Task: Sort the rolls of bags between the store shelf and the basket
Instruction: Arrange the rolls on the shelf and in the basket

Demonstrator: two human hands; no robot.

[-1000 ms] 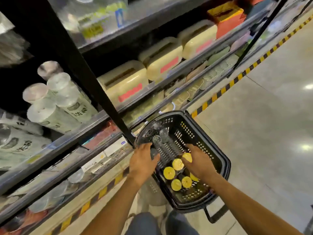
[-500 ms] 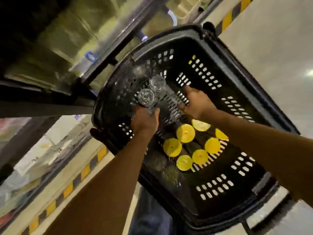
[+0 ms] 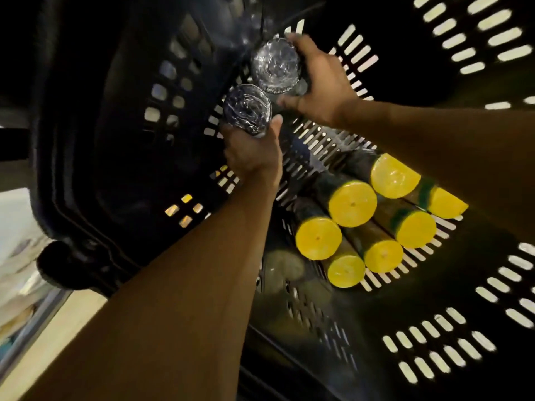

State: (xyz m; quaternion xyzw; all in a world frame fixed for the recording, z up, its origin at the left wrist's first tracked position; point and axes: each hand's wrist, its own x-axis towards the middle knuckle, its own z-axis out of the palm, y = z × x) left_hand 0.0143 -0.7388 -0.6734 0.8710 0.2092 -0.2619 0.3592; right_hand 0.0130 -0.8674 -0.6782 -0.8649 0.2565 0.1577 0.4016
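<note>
**While reaching deep into black basket (image 3: 86,169): two clear rolls gripped**

Left hand (image 3: 252,154) curled round nearer clear roll (image 3: 247,110), just under its shiny end. Right hand (image 3: 321,82) clasped round farther clear roll (image 3: 275,65), just beside the first. Stacked on slotted basket floor between both forearms: yellow-ended rolls (image 3: 351,204), apart from either hand.

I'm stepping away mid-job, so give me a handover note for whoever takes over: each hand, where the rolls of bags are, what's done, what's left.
Left hand: grips a clear-wrapped roll inside the basket.
Right hand: grips a second clear-wrapped roll just beyond the first.
Yellow-ended rolls: seven, piled on the basket floor, no hand on them.
Done: both clear rolls gripped.
Left: probably lift them out to the shelf, which is out of view.
</note>
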